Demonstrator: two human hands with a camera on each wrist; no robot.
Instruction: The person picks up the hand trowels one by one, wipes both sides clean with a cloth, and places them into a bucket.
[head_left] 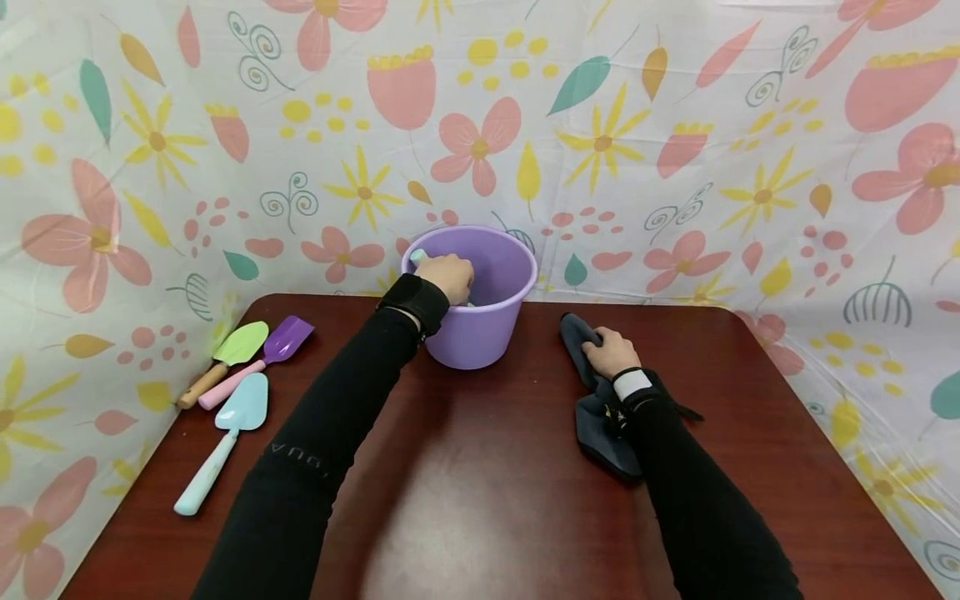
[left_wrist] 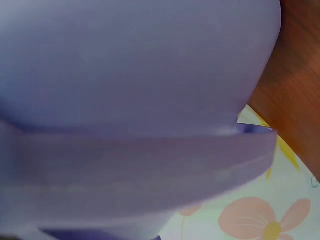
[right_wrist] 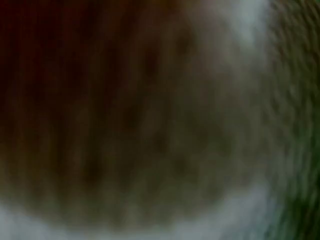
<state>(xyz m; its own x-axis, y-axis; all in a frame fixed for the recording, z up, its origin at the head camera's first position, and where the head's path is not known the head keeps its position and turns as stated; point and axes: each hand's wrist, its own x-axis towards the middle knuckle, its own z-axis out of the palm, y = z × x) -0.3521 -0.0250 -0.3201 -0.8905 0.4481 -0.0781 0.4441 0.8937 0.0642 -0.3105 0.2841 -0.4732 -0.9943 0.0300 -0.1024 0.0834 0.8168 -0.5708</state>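
A purple bucket stands at the table's back edge; its wall and rim fill most of the left wrist view. My left hand reaches over the near left rim and grips a pale mint handle whose end sticks up beside the knuckles. The lower part of that tool is hidden inside the bucket. On the right, my right hand holds the upper part of a dark grey cloth item, which lies in folds on the table and passes partly under the wrist. The right wrist view is dark and blurred.
At the table's left lie a green trowel with a wooden handle, a purple scoop with a pink handle and a light blue trowel. A flower-patterned sheet hangs behind the brown table.
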